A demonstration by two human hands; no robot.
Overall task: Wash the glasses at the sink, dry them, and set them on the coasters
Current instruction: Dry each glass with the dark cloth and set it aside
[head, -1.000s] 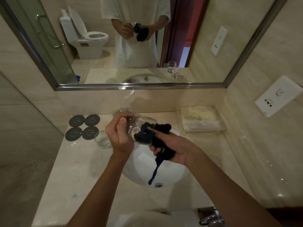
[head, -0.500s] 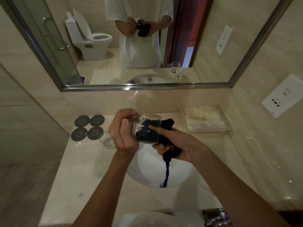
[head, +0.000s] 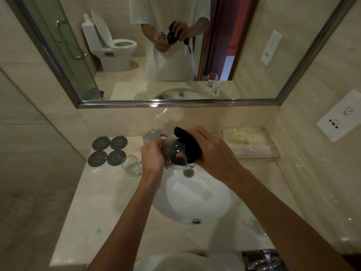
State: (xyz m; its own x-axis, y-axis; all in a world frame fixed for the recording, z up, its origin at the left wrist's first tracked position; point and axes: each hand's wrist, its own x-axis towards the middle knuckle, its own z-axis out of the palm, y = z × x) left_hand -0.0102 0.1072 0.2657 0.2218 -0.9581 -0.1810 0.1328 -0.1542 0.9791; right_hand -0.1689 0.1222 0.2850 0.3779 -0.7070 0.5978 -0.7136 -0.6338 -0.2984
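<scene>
Since the earlier frame, both my hands have lifted toward the tap and the cloth's dangling tail has been gathered up. Over the white oval sink basin (head: pixel 195 202), my right hand (head: pixel 213 153) curls around the dark blue drying cloth (head: pixel 190 145), pushing it into the clear stemless glass (head: pixel 173 155), which my left hand (head: pixel 152 155) grips by its base, tilted sideways. I judge twisting against the cloth dries best. Four round grey coasters (head: pixel 107 151) wait bare, a second clear tumbler (head: pixel 131 168) just beside them.
</scene>
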